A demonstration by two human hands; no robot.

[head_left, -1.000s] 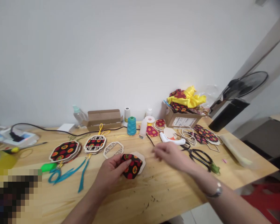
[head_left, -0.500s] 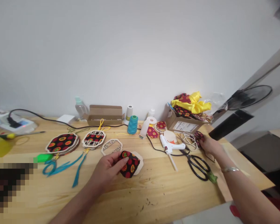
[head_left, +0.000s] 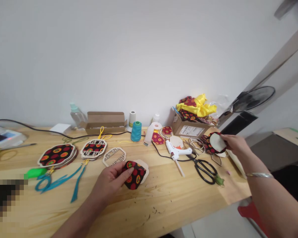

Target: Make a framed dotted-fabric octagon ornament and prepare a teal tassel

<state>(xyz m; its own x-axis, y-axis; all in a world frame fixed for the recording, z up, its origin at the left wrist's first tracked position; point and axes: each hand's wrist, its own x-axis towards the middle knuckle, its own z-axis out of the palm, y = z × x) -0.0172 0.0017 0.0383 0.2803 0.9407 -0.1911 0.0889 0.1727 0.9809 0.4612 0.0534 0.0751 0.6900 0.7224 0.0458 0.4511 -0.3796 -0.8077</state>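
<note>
One fabric piece [head_left: 134,174] is pinched by the left hand [head_left: 109,181] at the table's [head_left: 164,205] near middle. A second fabric-backed disc [head_left: 216,142] is gripped, lifted, by the right hand [head_left: 234,143] at the far right. One scissors [head_left: 205,168] and one glue gun [head_left: 177,152] lie between them.

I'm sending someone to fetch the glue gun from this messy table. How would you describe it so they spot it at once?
On the wooden table, look in front of the cardboard box stuffed with yellow cloth. The white glue gun lies flat there, just left of the black scissors, with a black cord trailing from it. It is the only white pistol-shaped tool, with a pale glue stick jutting toward the table's near edge.
</note>
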